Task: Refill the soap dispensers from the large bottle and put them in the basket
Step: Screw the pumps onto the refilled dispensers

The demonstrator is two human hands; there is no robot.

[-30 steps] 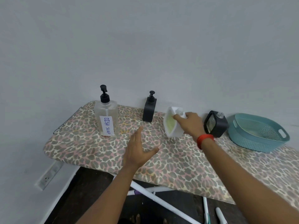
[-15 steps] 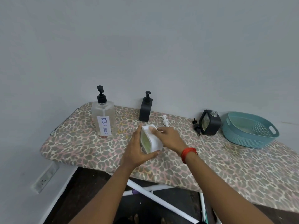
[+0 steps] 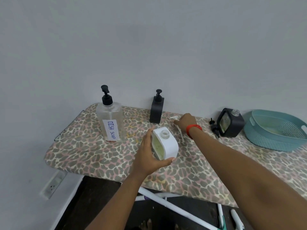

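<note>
Left hand (image 3: 147, 157) alone grips the uncapped white dispenser (image 3: 169, 146) above mid ironing board (image 3: 83, 146).
Right hand (image 3: 186, 122) has left it for the white pump (image 3: 174, 118) at 1 o'clock; its grip is hidden.

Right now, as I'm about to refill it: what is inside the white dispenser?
The white dispenser shows pale yellow-green contents through its side window; its neck is open. The left hand covers its lower edge, hiding the level.
</note>
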